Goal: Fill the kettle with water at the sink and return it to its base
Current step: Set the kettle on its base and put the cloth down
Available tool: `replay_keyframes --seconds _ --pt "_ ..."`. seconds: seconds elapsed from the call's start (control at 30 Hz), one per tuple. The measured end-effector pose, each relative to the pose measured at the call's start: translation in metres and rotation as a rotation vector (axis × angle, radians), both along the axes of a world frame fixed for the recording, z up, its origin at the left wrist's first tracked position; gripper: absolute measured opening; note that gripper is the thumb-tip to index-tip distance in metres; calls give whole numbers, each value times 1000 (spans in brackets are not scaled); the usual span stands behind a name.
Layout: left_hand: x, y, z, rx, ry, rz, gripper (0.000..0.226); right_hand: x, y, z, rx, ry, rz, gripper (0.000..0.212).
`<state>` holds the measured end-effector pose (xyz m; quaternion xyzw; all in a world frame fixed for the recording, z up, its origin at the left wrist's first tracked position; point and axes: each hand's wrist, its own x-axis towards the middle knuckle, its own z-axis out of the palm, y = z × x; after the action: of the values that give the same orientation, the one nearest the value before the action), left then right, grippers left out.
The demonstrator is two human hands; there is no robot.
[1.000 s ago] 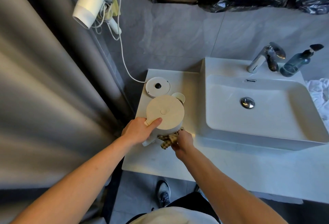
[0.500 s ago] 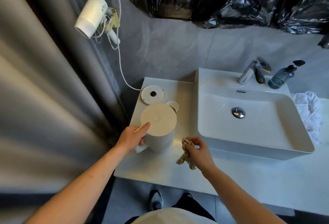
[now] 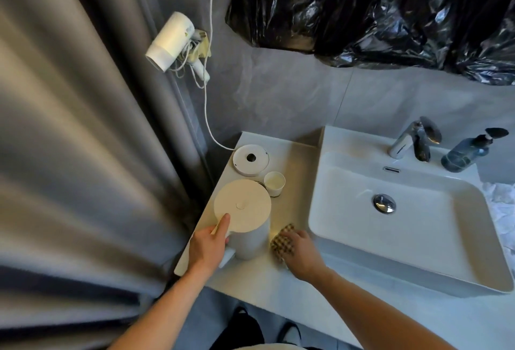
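1. Standing upright on the bench (image 3: 250, 288), off its base (image 3: 250, 159), the kettle (image 3: 245, 218) is gripped at the handle by the left hand (image 3: 209, 246).
2. A checked cloth (image 3: 282, 241) is pressed flat onto the bench under the right hand (image 3: 301, 255), just beside the kettle.
3. The sink (image 3: 390, 224) is seen to the right.

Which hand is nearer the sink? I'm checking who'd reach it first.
Right hand, pressing the checked cloth just left of the sink; left hand grips the kettle, farther left.
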<state>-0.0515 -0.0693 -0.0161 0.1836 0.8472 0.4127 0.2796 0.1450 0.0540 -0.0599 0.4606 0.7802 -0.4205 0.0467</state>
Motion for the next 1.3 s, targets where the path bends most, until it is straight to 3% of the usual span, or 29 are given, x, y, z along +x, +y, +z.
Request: replay_keyframes --seconds 0.1,0.27,0.47,0.7,1.3 --pt "2 -2 4 -17 16 44 55 2 7 2 15 -12 29 54" --pt "-9 -10 4 -65 75 86 59 1 31 12 115 22 -1 51" --pt "-57 13 14 39 64 108 60 -8 59 16 158 -32 -54 59" --pt "-111 77 42 53 163 12 66 -26 78 7 143 -122 -128 70" --pt "-176 225 32 82 112 -79 69 -65 136 3 190 -262 -230 74"
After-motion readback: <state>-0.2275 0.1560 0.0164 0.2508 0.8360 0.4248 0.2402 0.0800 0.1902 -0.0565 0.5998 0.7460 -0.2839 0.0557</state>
